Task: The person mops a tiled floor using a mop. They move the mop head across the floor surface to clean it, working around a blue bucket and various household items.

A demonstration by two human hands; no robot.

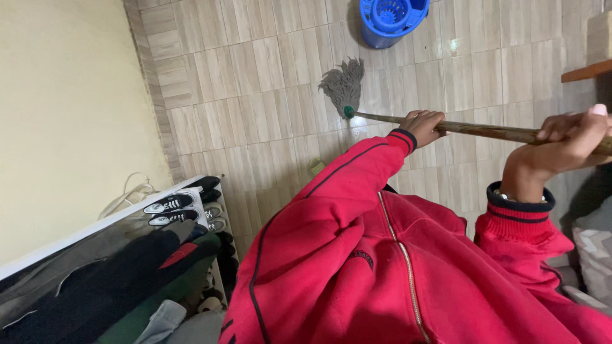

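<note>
I hold a mop by its long wooden handle (491, 132), which runs across the right of the view. My left hand (424, 126) grips the handle nearer the mop head. Farther back along the handle, my right hand (564, 145) is closed around it. The grey string mop head (343, 86) lies on the beige tiled floor (255, 95), joined to the handle by a green socket (349, 113). Both arms are in red jacket sleeves with dark cuffs.
A blue mop bucket (390, 19) with a wringer stands on the floor beyond the mop head. A shoe rack (191, 210) with shoes and draped dark clothes sits lower left against a yellow wall (64, 114). A wooden shelf edge (586, 70) and a patterned cushion (594, 251) are at the right.
</note>
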